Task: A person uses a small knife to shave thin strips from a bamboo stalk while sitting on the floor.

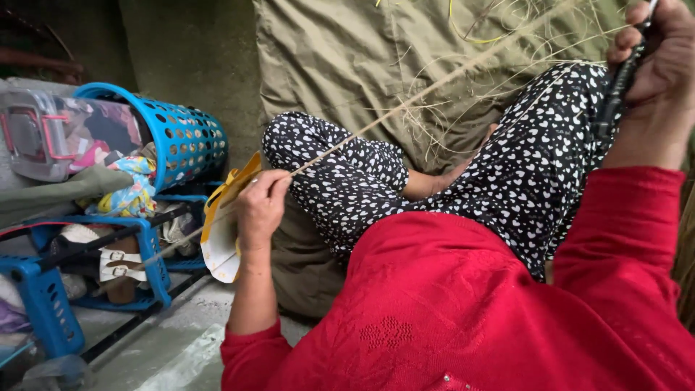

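Note:
My left hand (260,203) pinches a long thin pale strip (405,108), like a cane or bamboo sliver, that runs up to the right across my lap. My right hand (655,65) at the top right is closed around a dark handle (615,98), probably a knife; its blade is hidden. I sit cross-legged in black trousers with white hearts (521,166) and a red top (470,311). Loose pale fibres (463,94) lie over my knees and the cloth behind.
An olive cloth (362,51) covers the floor under me. A yellow and white flat piece (221,232) leans by my left hand. A tipped blue perforated basket (181,137) with clothes, a blue rack (43,304) holding sandals (119,264), and a clear box (29,134) stand at the left.

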